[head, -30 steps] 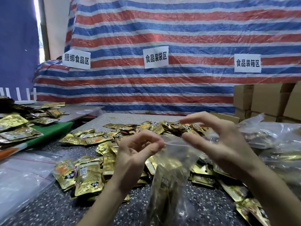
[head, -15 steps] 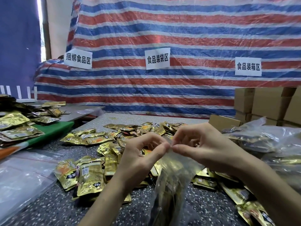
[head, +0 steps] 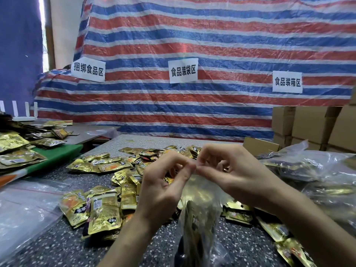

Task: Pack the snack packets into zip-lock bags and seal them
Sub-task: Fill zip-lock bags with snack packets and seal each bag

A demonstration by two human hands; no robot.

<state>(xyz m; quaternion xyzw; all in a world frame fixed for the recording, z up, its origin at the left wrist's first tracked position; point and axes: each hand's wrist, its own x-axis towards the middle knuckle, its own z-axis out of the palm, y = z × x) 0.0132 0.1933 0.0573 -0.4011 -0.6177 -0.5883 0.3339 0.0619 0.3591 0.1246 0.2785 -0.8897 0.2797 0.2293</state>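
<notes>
**Plastic zip-lock bag being pinched at its top edge**

Gold packets are showing through the bag, which is hanging below the hands over the near part of the speckled table. The left hand and right hand are each pinching its top edge between thumb and forefinger, and their fingertips are meeting at the middle. Loose gold snack packets are lying scattered on the table beneath and beyond the hands. Filled clear bags are lying heaped to the right, and flat clear bags to the left. Cardboard boxes are standing further back on the right. Behind everything a striped tarpaulin is hanging with white paper labels on it.
</notes>
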